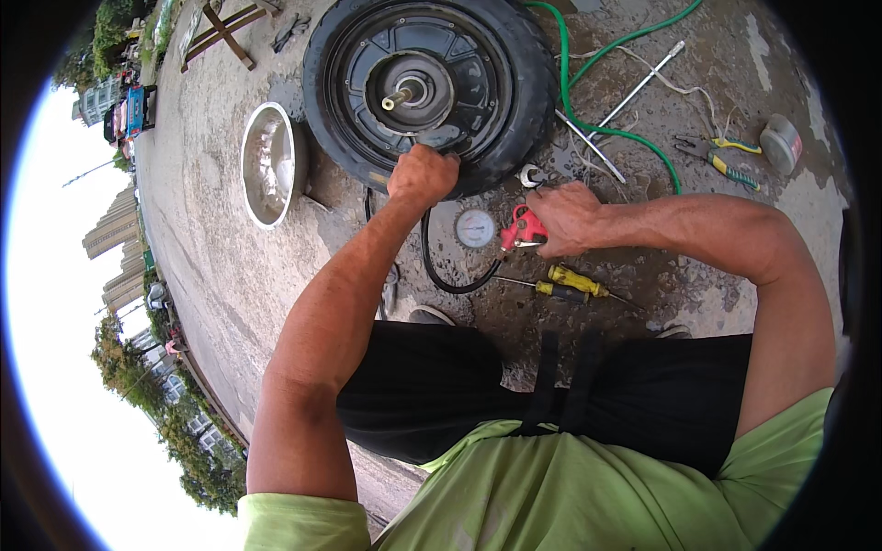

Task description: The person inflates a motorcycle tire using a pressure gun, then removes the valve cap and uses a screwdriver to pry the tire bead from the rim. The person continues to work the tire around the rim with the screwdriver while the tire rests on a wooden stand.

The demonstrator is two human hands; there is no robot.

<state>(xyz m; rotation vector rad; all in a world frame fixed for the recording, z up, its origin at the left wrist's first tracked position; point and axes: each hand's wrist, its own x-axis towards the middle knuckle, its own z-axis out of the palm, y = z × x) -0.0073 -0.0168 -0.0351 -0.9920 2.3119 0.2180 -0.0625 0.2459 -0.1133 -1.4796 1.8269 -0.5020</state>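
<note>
A black-tyred wheel (469,78) with a dark metal hub and a central axle (397,99) lies flat in front of me. My left hand (424,174) is closed at its near rim; what the fingers grip there is hidden. To the right, my right hand (568,219) is wrapped round a red tyre inflator gun (524,229). A round white-faced gauge (475,229) sits at the gun's left end. From the gun a black hose (432,262) loops up toward the wheel near my left hand. The metal head of a spanner (531,176) shows just above my right hand.
Two yellow-and-black screwdrivers (574,283) lie below the gun. Rightward are a cross-shaped lug wrench (634,101), a green hose (568,101), pliers (721,147) and a grey tin (781,145). A metal basin (266,165) stands left of the wheel, a rusty cross-shaped frame (220,39) beyond.
</note>
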